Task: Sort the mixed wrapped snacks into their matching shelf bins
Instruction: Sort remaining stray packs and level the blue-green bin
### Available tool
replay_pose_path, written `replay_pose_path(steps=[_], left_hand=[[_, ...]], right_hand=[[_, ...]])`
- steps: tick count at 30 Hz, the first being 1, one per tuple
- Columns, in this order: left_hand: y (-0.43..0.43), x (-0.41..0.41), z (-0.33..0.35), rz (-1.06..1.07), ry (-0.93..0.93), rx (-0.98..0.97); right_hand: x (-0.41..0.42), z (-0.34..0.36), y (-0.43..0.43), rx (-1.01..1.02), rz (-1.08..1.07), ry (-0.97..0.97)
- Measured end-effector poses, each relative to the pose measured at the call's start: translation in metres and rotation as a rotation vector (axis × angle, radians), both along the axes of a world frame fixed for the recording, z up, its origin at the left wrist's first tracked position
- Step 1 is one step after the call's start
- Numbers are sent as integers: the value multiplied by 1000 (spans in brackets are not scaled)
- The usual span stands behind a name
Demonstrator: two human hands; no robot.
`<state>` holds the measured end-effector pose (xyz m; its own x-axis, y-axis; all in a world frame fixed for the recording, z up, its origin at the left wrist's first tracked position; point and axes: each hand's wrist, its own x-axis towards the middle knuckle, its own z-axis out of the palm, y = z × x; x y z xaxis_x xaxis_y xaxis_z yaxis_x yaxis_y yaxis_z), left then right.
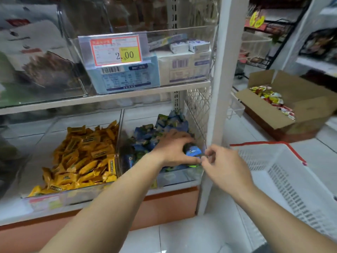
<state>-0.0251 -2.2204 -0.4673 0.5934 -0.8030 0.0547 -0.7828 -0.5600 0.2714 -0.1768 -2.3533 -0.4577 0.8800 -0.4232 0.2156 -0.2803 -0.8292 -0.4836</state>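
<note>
The blue wrapped snack (193,152) looks light and soft, with slick film, so it is best gripped across its body. The left hand (173,148) curls round it, just above the blue-snack bin (179,178). The right hand (225,166), just beside the left, pinches the wrapper's end. Yellow snacks (82,157) lie to the left of the left hand.

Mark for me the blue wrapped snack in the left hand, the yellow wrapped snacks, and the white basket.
blue wrapped snack (194,152): head view, on the exposed blue wrapper face.
yellow wrapped snacks (82,156): head view, middle of the pile.
white basket (284,179): head view, on its slotted wall.
</note>
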Motion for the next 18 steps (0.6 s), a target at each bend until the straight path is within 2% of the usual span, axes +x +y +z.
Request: replay_pose_path(steps=[3,7,9,12,15,17,18], left_hand=[[9,11,-8,10,-76,168],[43,32,8,16,-90,136],[62,41,20,60,-108,190],[75,46,40,158,-160,368],[67,44,54,292,-351,636],[55,37,56,348,-451,629],[48,33,54,321,-435,525]], right_hand=[[-5,-8,8,-22,53,-45],[-5,-15,11,-66,92,-42],[-4,-18,11,-111,112,-28],[-2,-19,8,-197,115,-7],[-1,-18,3,-257,106,-25],[-1,-19,2,-271,106,-42],[-1,-19,2,-271,109,-47]])
